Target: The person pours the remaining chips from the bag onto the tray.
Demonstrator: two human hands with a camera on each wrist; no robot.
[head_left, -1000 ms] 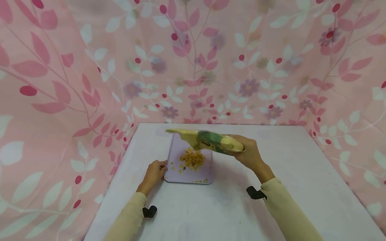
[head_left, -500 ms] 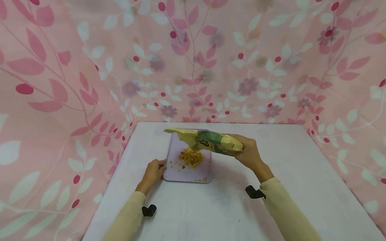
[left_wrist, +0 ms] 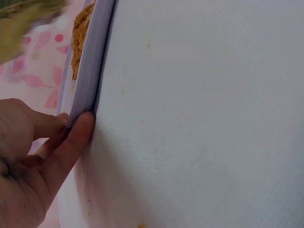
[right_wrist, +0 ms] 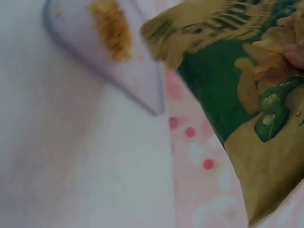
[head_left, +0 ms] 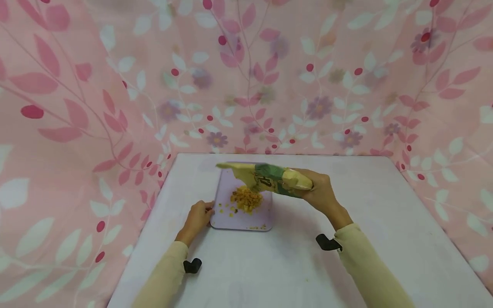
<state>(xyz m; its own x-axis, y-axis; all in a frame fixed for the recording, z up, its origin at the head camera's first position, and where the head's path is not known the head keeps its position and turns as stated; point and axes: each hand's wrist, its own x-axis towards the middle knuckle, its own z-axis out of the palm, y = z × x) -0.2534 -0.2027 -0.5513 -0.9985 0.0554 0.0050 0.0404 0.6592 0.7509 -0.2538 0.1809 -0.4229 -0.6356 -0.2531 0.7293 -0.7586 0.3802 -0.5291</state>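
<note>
A lilac tray [head_left: 239,223] lies on the white table with a heap of broken chips [head_left: 246,200] in its middle and loose crumbs around it. My left hand [head_left: 197,217] pinches the tray's left edge; in the left wrist view a finger presses the outer wall [left_wrist: 90,71] and the thumb sits at the rim. Above the tray's right side, my right hand [head_left: 322,194] grips a yellow and green chip bag [head_left: 271,176]. The bag lies on its side, its torn end pointing left over the heap. Pictures of chips and green pepper slices mark its front [right_wrist: 270,118].
A floral pink curtain [head_left: 246,85] rises behind the table and along both sides. Stray crumbs [left_wrist: 148,46] dot the white table [head_left: 262,265]. A black wrist mount [head_left: 328,242] sticks out from each sleeve.
The chip bag has rocked slightly, its printed face turning a little in the right hand. Both hands and the tray keep nearly the same places.
</note>
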